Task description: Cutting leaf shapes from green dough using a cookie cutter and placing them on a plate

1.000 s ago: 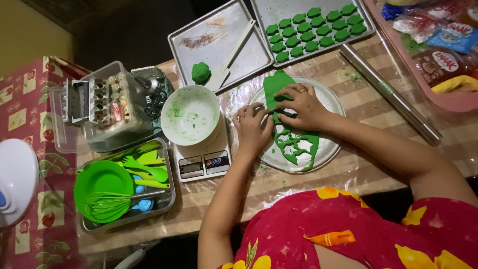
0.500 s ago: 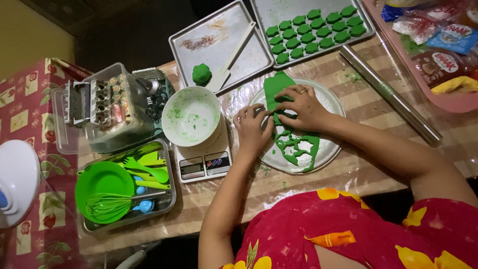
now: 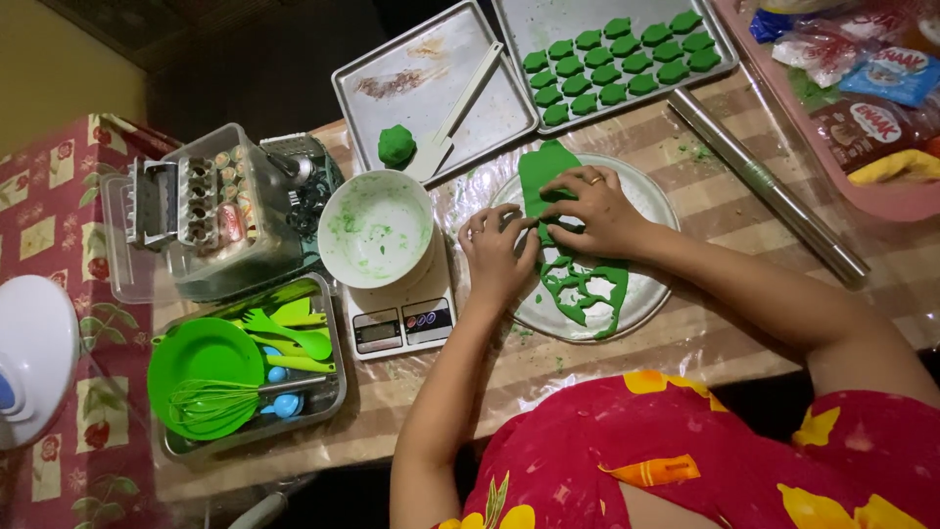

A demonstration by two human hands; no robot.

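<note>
Where the striped table meets its near edge at 6 o'clock, a bare strip of cloth lies below the round plate, the widest open room beside the work. The plate carries a rolled sheet of green dough, already pierced with cut-out holes at its 6 o'clock end and uncut toward 12 o'clock. Crowding is heavier elsewhere: a white bowl smeared green sits on a kitchen scale just beside the plate at 9 o'clock; a metal rolling pin lies diagonally at 3 o'clock; a baking tray of green cut pieces stands at 12 o'clock, and a second tray at 11 o'clock holds a dough ball and a white spatula. Further out at 9 o'clock, a tray holds green utensils and a whisk. The left hand rests on the plate's left rim, fingers bent and narrow, tips on the dough edge. The right hand, ring visible, lies palm down on the dough, fingers curled close and pressing something I cannot make out.
</note>
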